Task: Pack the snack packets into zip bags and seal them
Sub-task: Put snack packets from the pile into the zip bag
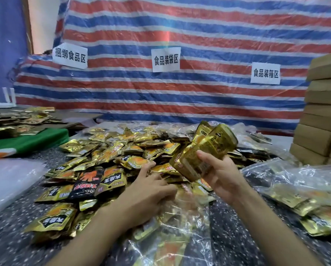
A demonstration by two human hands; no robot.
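Beneath a red, white and blue striped tarp (180, 93), a person works at a dark speckled surface (228, 227) buried under a heap of loose packets (113, 150). The right hand (221, 175) holds a bundle of gold snack packets (203, 150) above the heap, fingers curled round its lower end and thumb laid across the front. The left hand (149, 189) rests on the heap, thumb raised, fingers reaching toward a clear zip bag (182, 233). Blur smears the fingertips, so whether they pinch the film cannot be told. The zip bag lies between the forearms with some gold packets showing through it. Its mouth is hard to make out and its near end runs off the bottom edge. Filled bags (303, 196) lie to the right, their contents dimmed by glare. Stacked cardboard boxes (322, 116) are cut off at the right edge. A green cloth (36, 139) lies at left.
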